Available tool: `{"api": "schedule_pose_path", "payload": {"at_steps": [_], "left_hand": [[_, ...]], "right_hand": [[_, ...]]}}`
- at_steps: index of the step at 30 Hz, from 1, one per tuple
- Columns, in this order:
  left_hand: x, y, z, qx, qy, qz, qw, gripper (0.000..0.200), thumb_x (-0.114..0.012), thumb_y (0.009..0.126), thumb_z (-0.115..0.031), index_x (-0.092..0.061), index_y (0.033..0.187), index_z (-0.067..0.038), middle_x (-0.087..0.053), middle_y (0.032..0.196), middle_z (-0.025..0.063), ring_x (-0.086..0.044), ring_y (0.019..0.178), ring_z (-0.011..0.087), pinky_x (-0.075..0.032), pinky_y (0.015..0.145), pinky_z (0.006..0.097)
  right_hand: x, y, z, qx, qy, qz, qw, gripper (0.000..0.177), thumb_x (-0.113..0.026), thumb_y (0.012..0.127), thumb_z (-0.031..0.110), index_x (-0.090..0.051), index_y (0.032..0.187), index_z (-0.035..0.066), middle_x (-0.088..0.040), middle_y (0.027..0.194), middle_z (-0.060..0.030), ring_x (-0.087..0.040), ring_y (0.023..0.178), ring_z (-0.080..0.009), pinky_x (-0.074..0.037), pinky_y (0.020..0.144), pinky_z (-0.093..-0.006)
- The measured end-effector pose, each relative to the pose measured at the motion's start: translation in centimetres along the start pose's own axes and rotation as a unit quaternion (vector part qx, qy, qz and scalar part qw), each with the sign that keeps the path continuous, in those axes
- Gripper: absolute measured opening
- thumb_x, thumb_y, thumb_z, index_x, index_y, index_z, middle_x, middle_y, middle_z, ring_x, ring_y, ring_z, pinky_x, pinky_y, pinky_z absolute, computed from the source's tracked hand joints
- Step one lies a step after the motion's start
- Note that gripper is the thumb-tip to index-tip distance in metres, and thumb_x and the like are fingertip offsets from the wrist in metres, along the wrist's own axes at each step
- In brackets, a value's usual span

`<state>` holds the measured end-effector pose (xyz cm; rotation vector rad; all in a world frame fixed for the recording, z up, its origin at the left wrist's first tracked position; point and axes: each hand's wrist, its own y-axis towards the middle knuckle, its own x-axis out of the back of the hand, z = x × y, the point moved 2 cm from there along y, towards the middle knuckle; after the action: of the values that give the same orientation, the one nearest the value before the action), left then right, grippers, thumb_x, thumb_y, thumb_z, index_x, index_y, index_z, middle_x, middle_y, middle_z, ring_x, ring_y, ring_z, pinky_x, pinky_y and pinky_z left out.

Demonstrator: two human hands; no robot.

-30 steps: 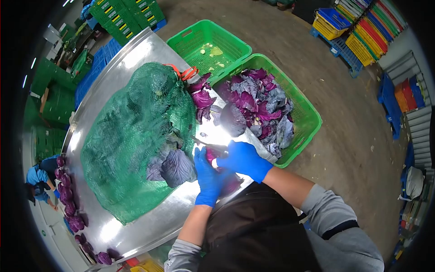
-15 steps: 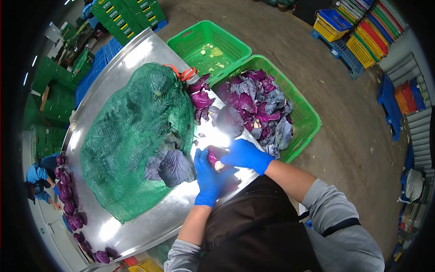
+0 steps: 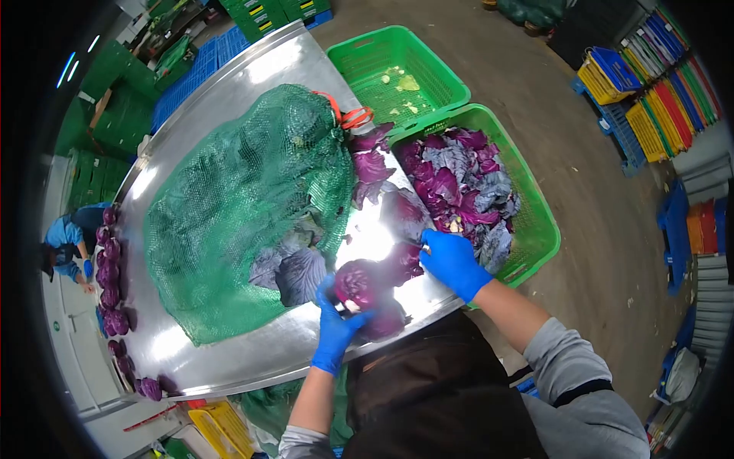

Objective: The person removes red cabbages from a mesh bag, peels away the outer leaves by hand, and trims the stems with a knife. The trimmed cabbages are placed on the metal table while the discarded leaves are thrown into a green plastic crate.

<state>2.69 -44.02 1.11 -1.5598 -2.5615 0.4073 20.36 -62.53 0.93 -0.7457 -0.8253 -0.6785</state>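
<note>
My left hand (image 3: 336, 321), in a blue glove, is closed round a red cabbage (image 3: 355, 281) over the metal table, its pale cut stem facing me. My right hand (image 3: 456, 265), gloved too, is pinched on a purple cabbage leaf (image 3: 405, 262), apart from the head. Loose purple leaves (image 3: 372, 168) lie on the table beside the crate. To the left, a green mesh bag (image 3: 245, 199) with an orange tie slumps on the table, and grey-purple outer leaves (image 3: 300, 275) lie at its mouth.
A green crate (image 3: 544, 229) full of leaves stands against the table's right edge, behind it another green crate (image 3: 451, 84) with a few scraps. Trimmed cabbages (image 3: 109, 275) line the metal table's (image 3: 252, 348) far left edge. A person (image 3: 73, 233) bends beyond it.
My right hand has drawn away to the right from the cabbage, with a leaf at its fingertips. My left hand keeps the cabbage, now showing more of its head. The camera view has shifted.
</note>
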Motion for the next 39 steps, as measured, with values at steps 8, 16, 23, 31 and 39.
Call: {"api": "schedule_pose_path", "payload": {"at_steps": [8,16,23,31,39], "left_hand": [[-1.0,1.9,0.5,0.0,0.051,-0.079,0.996,0.086,-0.084,0.057,-0.011,-0.031,0.125,-0.005,-0.042,0.119,0.0107,-0.045,0.11,0.0202,-0.039,0.098,0.0313],[1.8,1.8,-1.3,-0.142,0.036,0.11,0.983,0.093,-0.087,0.05,-0.011,-0.033,0.127,-0.007,-0.037,0.135,0.0121,-0.039,0.123,0.024,-0.033,0.105,0.0371],[1.2,3.3,-0.5,-0.116,0.172,0.174,0.963,0.096,-0.087,0.053,-0.017,-0.032,0.131,-0.005,-0.033,0.138,0.0152,-0.036,0.126,0.0248,-0.03,0.107,0.036],[1.7,2.2,0.6,-0.052,0.11,0.059,0.991,0.085,-0.084,0.057,-0.017,-0.039,0.128,-0.002,-0.051,0.118,0.0111,-0.052,0.108,0.0208,-0.042,0.095,0.0316],[-0.7,3.2,-2.4,-0.211,0.208,0.164,0.941,0.094,-0.088,0.049,-0.028,-0.038,0.126,-0.005,-0.044,0.125,0.0128,-0.045,0.117,0.0252,-0.037,0.101,0.0378]], "right_hand": [[-7.5,0.1,2.6,0.083,0.214,-0.002,0.973,0.039,-0.061,0.073,0.017,-0.056,0.111,0.01,-0.061,0.092,-0.015,-0.062,0.073,-0.0272,-0.05,0.066,-0.0368],[-1.4,0.8,1.8,-0.024,0.075,-0.219,0.973,0.026,-0.066,0.077,0.019,-0.064,0.1,0.006,-0.062,0.086,-0.01,-0.063,0.075,-0.0214,-0.05,0.067,-0.0385],[-5.4,-0.7,3.9,-0.033,0.425,0.057,0.903,0.032,-0.067,0.079,0.037,-0.058,0.086,0.007,-0.053,0.062,-0.0007,-0.046,0.041,-0.0081,-0.036,0.034,-0.0196],[-9.8,-1.3,0.8,0.128,0.296,-0.073,0.944,0.03,-0.068,0.078,0.024,-0.065,0.103,0.008,-0.062,0.069,-0.0062,-0.056,0.054,-0.0149,-0.047,0.054,-0.0275],[-1.4,-2.6,5.7,0.043,0.201,-0.106,0.973,0.04,-0.066,0.074,0.041,-0.065,0.094,0.006,-0.065,0.087,-0.015,-0.065,0.079,-0.0264,-0.05,0.066,-0.0353]]}}
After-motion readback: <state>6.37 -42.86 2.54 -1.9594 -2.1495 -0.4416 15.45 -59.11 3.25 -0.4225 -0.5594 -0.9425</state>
